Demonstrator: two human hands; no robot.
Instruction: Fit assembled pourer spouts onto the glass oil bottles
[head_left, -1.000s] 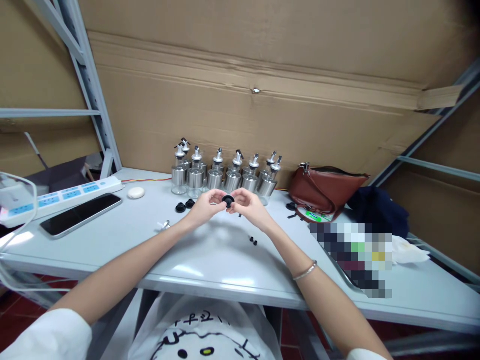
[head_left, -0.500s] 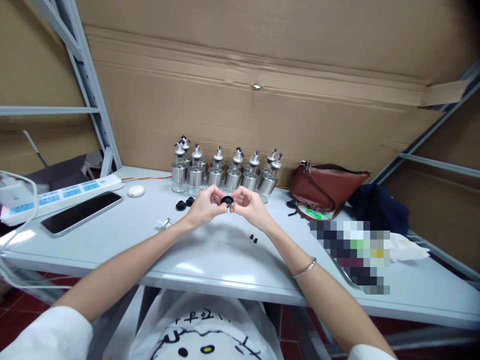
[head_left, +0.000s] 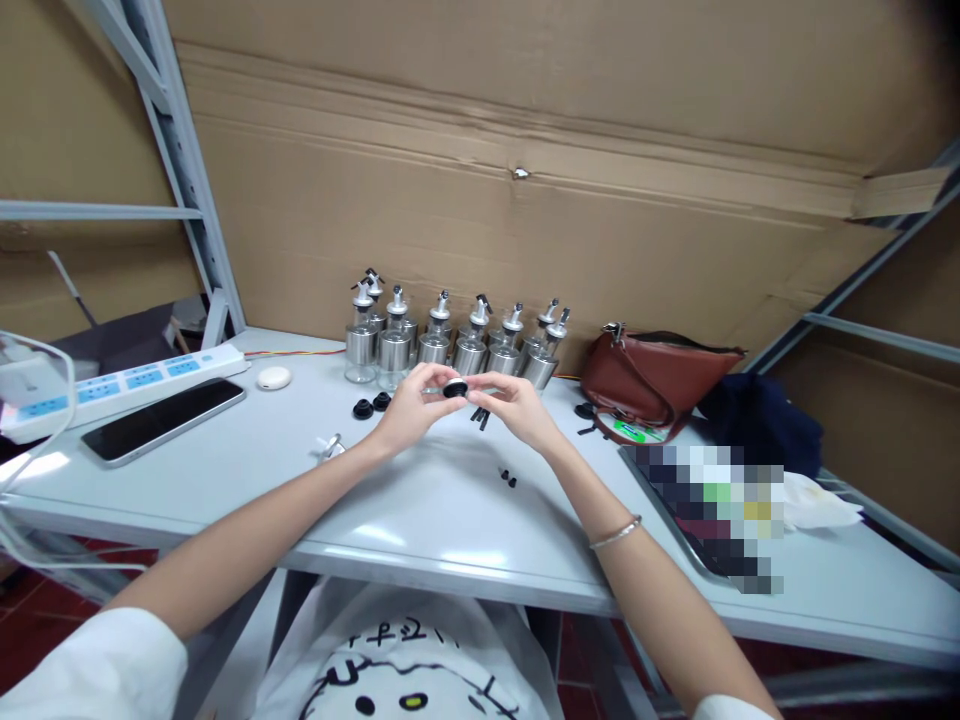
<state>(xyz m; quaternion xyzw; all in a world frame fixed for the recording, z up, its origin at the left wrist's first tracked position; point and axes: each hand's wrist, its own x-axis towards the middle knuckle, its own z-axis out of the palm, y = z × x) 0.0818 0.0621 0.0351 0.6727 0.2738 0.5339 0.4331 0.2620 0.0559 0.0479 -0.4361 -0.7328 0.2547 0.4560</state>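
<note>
A small round black bottle stopper (head_left: pixel 455 389) with a silvery rim is held up between my hands, above the table. My left hand (head_left: pixel 417 408) pinches its left side with thumb and fingers. The fingertips of my right hand (head_left: pixel 517 405) grip its right edge. Some thin black strips (head_left: pixel 481 416) show just below the right fingers. To the left lie two black stoppers, a nearer one (head_left: pixel 363 409) and one close to my left hand (head_left: pixel 382 401). A shiny metal and white piece (head_left: pixel 332 448) rests beside my left forearm. Two tiny black caps (head_left: pixel 508 479) lie nearer the front.
Several glass and steel oil bottles (head_left: pixel 395 350) with pour spouts stand along the cardboard wall. A power strip (head_left: pixel 142 378), phone (head_left: pixel 165 420) and white round case (head_left: pixel 274 378) are at left. A brown bag (head_left: pixel 652 375) and a blurred-out tray area (head_left: pixel 712 510) occupy the right.
The stopper has been turned, so its silvery rim now faces up. My right hand has shifted slightly right, and the black strips beneath it have come into view.
</note>
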